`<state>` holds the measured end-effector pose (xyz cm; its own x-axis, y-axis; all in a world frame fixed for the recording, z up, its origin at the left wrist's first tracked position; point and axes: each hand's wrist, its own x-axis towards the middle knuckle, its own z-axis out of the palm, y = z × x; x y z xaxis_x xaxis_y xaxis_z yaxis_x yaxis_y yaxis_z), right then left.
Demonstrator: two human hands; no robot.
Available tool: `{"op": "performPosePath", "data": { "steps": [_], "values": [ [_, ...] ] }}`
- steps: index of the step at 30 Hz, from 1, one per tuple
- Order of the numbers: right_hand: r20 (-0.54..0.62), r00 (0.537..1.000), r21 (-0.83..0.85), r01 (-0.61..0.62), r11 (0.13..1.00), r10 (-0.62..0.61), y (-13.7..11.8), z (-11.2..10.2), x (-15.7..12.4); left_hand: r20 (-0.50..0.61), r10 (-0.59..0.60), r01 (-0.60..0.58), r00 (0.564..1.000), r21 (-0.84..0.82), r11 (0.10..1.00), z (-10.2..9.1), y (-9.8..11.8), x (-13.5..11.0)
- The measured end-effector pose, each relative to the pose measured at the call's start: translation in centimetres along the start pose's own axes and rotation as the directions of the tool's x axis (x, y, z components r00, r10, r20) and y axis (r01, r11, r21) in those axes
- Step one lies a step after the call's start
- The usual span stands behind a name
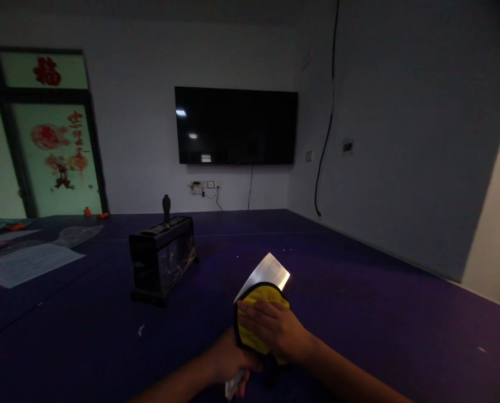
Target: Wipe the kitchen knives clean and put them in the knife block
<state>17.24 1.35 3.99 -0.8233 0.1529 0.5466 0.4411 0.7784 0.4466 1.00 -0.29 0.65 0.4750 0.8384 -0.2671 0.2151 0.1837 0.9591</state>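
My left hand (229, 361) is closed round the handle of a cleaver (269, 270) and holds it up over the dark blue table. The wide steel blade points away from me and catches the light. My right hand (275, 327) presses a yellow cloth (254, 336) with a dark edge against the lower part of the blade, fingers curled over the cloth. The cloth hides most of the blade near the handle.
A black knife block (161, 257) with a clear side and one dark handle sticking up stands on the table (359, 313) to the left. Papers (27, 263) and plastic lie at the far left. A television (235, 126) hangs on the back wall.
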Motion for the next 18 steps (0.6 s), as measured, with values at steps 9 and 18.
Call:
{"op": "performPosePath", "data": {
  "steps": [9,18],
  "values": [
    [0.087,0.995,0.023,-0.045,0.999,0.043,0.03,-0.24,0.35,-0.060,-0.001,0.005,0.998,0.063,0.998,0.28,0.09,-0.06],
    [0.048,0.999,0.062,-0.013,0.998,0.010,0.47,0.48,-0.17,-0.059,0.102,-0.112,0.993,-0.201,0.973,-0.40,-0.43,0.00]
  ]
}}
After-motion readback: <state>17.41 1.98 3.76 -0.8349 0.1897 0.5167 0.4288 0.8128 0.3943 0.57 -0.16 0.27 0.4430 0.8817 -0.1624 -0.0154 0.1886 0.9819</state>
